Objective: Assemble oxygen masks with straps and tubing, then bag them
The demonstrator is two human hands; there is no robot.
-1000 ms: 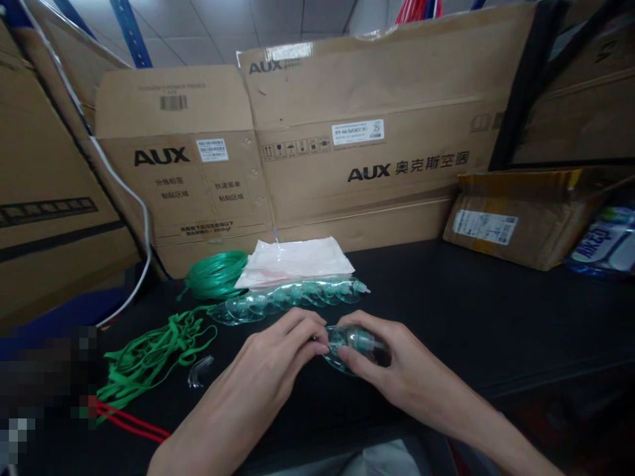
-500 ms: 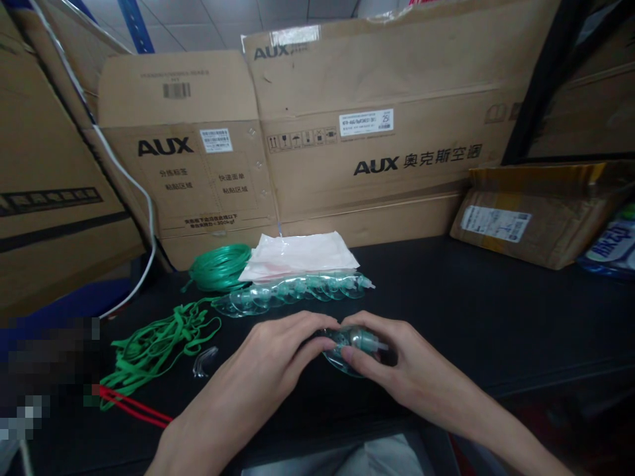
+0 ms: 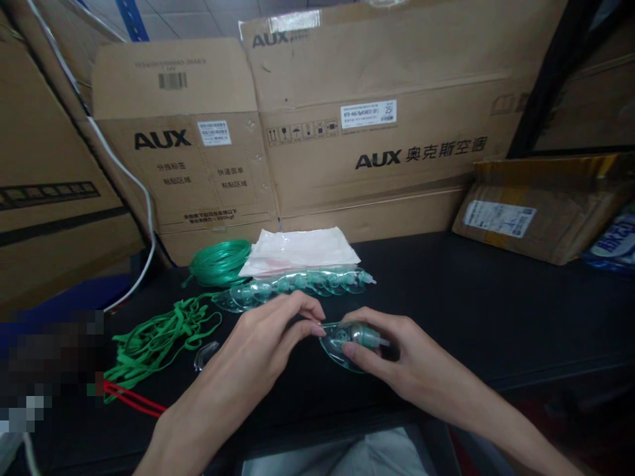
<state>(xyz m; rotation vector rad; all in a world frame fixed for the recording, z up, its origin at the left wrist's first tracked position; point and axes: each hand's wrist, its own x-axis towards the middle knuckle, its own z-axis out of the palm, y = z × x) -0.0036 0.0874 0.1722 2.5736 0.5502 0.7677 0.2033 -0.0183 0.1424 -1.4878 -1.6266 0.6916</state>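
A clear green-tinted plastic mask (image 3: 347,340) with a short connector stub lies on the black table (image 3: 486,311) in front of me. My right hand (image 3: 391,354) grips it from the right, thumb under the connector. My left hand (image 3: 270,340) pinches the mask's left rim with thumb and fingertips. Just behind, a row of several nested masks of the same kind (image 3: 297,287) lies on the table.
A coil of green tubing (image 3: 218,261) and a stack of clear plastic bags (image 3: 302,248) lie at the back. Green elastic straps (image 3: 159,337), small clear clips (image 3: 203,357) and a red cord (image 3: 131,400) lie left. Cardboard boxes (image 3: 347,119) wall in the table.
My left fingers have shifted from lying over the mask to pinching its left rim. The mask has tilted slightly. The view has dropped a little.
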